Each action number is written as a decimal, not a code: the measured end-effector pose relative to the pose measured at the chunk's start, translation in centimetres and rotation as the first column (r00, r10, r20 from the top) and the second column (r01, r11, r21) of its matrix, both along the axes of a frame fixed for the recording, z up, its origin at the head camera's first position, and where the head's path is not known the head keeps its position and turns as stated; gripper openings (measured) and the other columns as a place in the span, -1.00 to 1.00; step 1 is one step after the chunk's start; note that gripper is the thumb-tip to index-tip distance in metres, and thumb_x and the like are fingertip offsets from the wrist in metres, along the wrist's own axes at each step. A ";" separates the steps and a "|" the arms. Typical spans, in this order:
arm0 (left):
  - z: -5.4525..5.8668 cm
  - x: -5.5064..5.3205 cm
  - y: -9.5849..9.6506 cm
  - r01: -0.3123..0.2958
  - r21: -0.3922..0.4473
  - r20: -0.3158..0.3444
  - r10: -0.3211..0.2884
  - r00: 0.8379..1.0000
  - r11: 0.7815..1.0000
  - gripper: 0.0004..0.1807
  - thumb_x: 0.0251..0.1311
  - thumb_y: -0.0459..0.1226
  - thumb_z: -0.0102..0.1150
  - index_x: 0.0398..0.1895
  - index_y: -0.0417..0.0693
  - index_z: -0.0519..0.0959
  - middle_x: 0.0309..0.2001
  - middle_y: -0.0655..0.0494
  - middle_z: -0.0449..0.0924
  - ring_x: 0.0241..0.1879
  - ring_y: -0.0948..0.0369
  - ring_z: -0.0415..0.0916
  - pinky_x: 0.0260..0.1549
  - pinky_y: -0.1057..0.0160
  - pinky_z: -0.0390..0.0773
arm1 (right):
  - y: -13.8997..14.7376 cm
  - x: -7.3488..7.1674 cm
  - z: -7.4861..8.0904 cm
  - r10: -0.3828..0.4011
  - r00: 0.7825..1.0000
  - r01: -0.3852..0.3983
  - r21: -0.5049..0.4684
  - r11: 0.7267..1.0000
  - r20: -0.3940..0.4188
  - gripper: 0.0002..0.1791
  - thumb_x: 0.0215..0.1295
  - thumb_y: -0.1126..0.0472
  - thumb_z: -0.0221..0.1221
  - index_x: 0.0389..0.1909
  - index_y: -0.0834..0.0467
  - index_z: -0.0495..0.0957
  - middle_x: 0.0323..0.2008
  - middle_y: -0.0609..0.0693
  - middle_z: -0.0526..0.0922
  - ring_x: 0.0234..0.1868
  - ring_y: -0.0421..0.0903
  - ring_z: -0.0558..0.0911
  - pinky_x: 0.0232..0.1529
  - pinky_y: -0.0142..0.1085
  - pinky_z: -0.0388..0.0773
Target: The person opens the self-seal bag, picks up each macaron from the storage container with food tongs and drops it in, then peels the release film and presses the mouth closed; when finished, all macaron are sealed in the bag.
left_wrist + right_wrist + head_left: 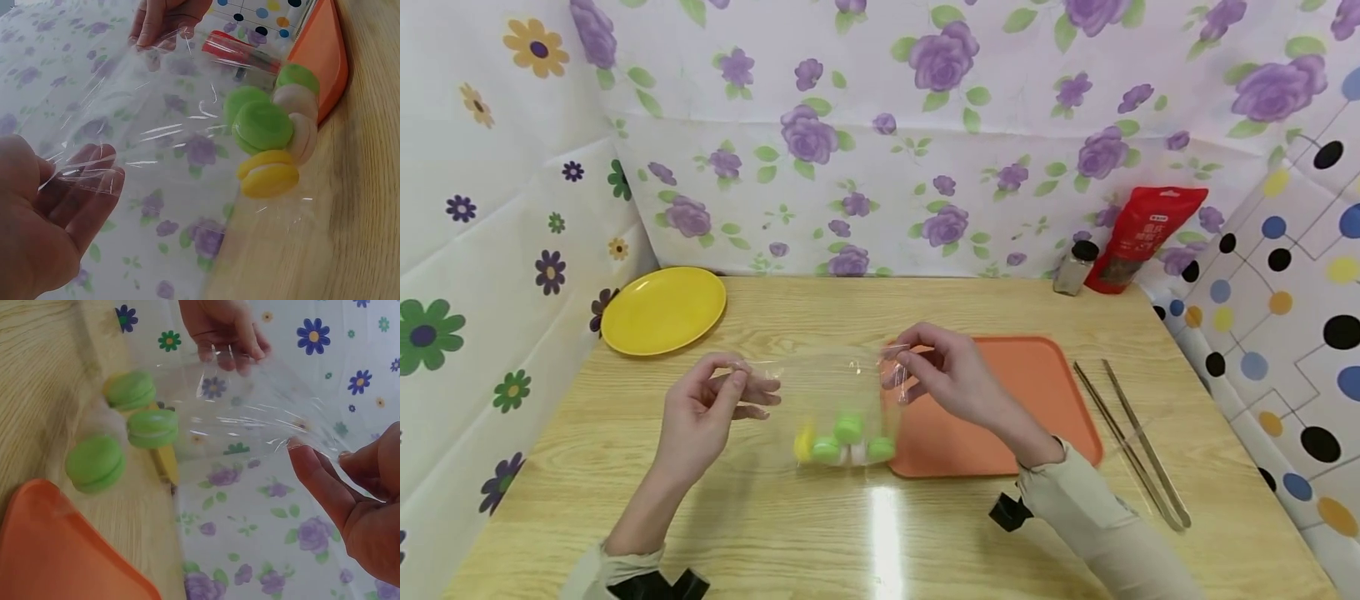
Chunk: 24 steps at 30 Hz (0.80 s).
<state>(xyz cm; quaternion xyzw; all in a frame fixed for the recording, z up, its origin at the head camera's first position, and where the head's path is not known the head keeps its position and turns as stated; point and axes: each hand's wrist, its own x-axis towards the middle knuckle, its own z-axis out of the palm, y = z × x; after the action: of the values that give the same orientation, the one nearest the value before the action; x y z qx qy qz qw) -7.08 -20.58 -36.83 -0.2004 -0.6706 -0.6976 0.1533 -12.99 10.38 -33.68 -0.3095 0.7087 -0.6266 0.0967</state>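
Note:
A clear plastic bag (831, 387) hangs between my two hands over the table. Green macarons (264, 127), a yellow macaron (269, 174) and pale whitish macarons (302, 137) lie gathered at its bottom. My left hand (703, 408) pinches the bag's upper left corner between thumb and fingers. With thumb and fingertips, my right hand (951, 375) pinches the upper right corner, above the left edge of an orange tray (1022, 400). In the right wrist view, green macarons (95, 464) show through the film; the pale ones are blurred there.
Metal tongs (1138, 446) lie right of the tray. A yellow plate (664, 311) sits at the back left. At the back right stand a small black-capped jar (1076, 268) and a red pouch (1142, 237). Patterned cloth walls (850, 167) border the table's back and sides.

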 end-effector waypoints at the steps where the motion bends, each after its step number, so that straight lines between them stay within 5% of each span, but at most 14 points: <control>1: 0.0 0.0 0.0 -0.006 0.001 0.003 0.006 1.000 1.000 -0.90 0.45 -0.55 -0.08 -0.12 -0.52 0.41 -0.28 -0.27 0.71 -0.34 0.06 0.74 -0.45 0.11 0.69 | 0.0 0.0 0.0 0.002 1.000 -0.002 -0.001 1.000 0.007 -0.83 0.49 0.43 0.05 -0.01 0.40 0.52 -0.03 0.24 0.65 -0.30 0.21 0.72 -0.36 -0.08 0.70; 18: 0.0 0.3 -0.6 -0.046 0.017 -0.037 0.047 0.998 0.999 -0.90 0.41 -0.59 -0.06 -0.13 -0.57 0.44 -0.17 -0.19 0.73 -0.23 0.09 0.73 -0.35 0.15 0.70 | -0.6 0.2 -0.9 0.041 0.999 -0.040 -0.065 0.997 0.013 -0.85 0.51 0.42 0.03 -0.04 0.39 0.52 -0.12 0.20 0.64 -0.16 0.28 0.70 -0.27 -0.06 0.70; 21: 0.3 0.4 -0.9 -0.072 0.019 0.022 0.072 0.997 0.997 -0.89 0.42 -0.56 -0.03 -0.13 -0.56 0.45 -0.20 -0.20 0.73 -0.33 0.06 0.74 -0.47 0.14 0.69 | -1.0 0.3 -0.9 0.048 0.996 -0.043 -0.075 0.996 0.077 -0.85 0.51 0.43 0.03 -0.04 0.41 0.50 -0.10 0.27 0.63 -0.19 0.25 0.70 -0.30 -0.02 0.70; 24: -0.1 -1.2 -1.6 -0.126 -0.051 0.175 0.133 0.976 0.991 -0.83 0.46 -0.45 0.02 -0.11 -0.51 0.45 -0.24 -0.15 0.74 -0.39 0.08 0.74 -0.53 0.14 0.69 | -1.8 -1.1 -1.6 0.007 0.988 -0.003 -0.028 1.000 0.157 -0.85 0.52 0.40 0.03 -0.04 0.41 0.49 -0.10 0.33 0.62 -0.21 0.23 0.71 -0.32 0.00 0.70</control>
<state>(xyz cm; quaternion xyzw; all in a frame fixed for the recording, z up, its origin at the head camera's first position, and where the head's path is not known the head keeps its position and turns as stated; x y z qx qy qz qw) -8.27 -22.14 -36.92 -0.0962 -0.7070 -0.6877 0.1337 -14.06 8.59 -35.30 -0.2620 0.6893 -0.6586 0.1496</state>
